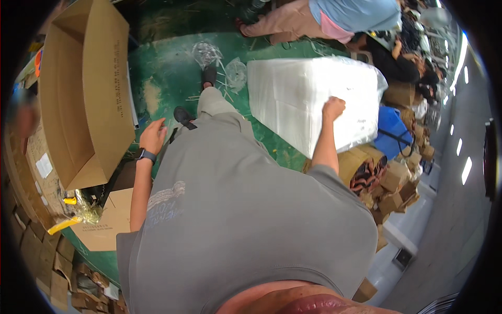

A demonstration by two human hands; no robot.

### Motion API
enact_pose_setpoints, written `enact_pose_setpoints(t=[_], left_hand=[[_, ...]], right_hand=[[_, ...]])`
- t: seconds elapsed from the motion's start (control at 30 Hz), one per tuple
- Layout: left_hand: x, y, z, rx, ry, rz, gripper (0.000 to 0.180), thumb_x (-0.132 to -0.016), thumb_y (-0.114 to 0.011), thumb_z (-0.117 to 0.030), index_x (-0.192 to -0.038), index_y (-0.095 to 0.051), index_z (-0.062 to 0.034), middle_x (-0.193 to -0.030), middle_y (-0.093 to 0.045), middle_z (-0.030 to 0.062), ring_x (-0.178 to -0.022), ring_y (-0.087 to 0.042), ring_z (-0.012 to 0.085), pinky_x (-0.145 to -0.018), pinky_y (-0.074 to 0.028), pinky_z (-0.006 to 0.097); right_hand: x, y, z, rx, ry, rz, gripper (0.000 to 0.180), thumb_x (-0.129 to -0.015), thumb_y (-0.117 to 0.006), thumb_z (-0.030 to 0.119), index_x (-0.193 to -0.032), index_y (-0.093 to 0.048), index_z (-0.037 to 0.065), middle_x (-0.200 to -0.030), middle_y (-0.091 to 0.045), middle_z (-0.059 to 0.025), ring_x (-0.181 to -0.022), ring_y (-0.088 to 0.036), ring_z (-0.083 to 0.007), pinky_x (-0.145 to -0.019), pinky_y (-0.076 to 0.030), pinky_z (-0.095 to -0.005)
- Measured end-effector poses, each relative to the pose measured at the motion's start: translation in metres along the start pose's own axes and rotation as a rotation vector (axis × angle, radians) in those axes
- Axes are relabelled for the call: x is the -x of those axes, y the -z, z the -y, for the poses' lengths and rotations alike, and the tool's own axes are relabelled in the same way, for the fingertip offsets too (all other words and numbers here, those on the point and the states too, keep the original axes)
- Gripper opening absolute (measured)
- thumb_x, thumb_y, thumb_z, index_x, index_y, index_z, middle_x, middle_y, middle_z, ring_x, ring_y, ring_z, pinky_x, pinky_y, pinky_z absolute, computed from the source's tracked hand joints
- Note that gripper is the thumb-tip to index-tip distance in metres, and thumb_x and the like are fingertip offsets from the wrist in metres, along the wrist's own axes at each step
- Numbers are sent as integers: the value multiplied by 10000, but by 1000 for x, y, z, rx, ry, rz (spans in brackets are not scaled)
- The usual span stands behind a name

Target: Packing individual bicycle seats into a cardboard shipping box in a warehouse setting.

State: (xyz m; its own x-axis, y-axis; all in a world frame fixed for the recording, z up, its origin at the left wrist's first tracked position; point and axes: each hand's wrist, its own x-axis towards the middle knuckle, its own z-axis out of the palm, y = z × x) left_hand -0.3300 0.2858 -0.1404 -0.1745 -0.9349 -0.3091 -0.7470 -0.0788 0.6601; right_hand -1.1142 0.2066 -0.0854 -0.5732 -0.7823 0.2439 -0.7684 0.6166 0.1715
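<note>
My right hand (333, 108) is closed in front of a large white bundle wrapped in clear plastic (285, 86). Whether the fingers pinch the plastic cannot be made out. On the other side, my left hand (152, 137) is empty, its fingers stretched out and apart, with a dark watch on the wrist. It hangs near a tall open cardboard box (112, 89), not touching it. The box's opening faces left and its inside looks bare.
Crumpled clear plastic (206, 54) and thin strips litter the green floor (164, 68). A flat cardboard sheet (107, 222) lies at left. A blue bag (391, 131) and piled cartons (396, 177) stand at right. A person in light blue (355, 14) bends at the far side.
</note>
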Motion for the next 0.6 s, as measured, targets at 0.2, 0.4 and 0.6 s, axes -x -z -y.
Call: enact_pose_setpoints(t=[0.2,0.4,0.6], left_hand=[[-117,77,-136,698,36,30,476,-1058,-732,-269,-1479,-675,-54,-1359,-767,162,-1182,-754,244,-1036,-585,388],[-246,166,-241,1329,84,-55,973,-1014,-827,-450,-1710,-319,3,-1679,-462,281,-1548,-485,293,-1213,-449,375],[-196,296,-161,1121,-204,-543,334,-1121,-696,-233,-1374,-702,-15,-1266,-770,44,-1162,-688,124,-1041,-560,335]], right_hand=[[5,147,221,-1079,16,-92,447,-1146,-466,213,-1450,-608,-83,-1487,-601,-227,-1328,-604,-317,-1150,-481,-455],[71,254,508,-1572,947,637,553,-1187,-471,233,-1662,-434,-47,-1773,-358,-247,-1659,-301,-377,-1354,-198,-479],[42,294,669,-1212,2069,30,643,-1047,-681,491,-1527,-574,77,-1742,-399,-266,-1641,-306,-496,-1328,-122,-704]])
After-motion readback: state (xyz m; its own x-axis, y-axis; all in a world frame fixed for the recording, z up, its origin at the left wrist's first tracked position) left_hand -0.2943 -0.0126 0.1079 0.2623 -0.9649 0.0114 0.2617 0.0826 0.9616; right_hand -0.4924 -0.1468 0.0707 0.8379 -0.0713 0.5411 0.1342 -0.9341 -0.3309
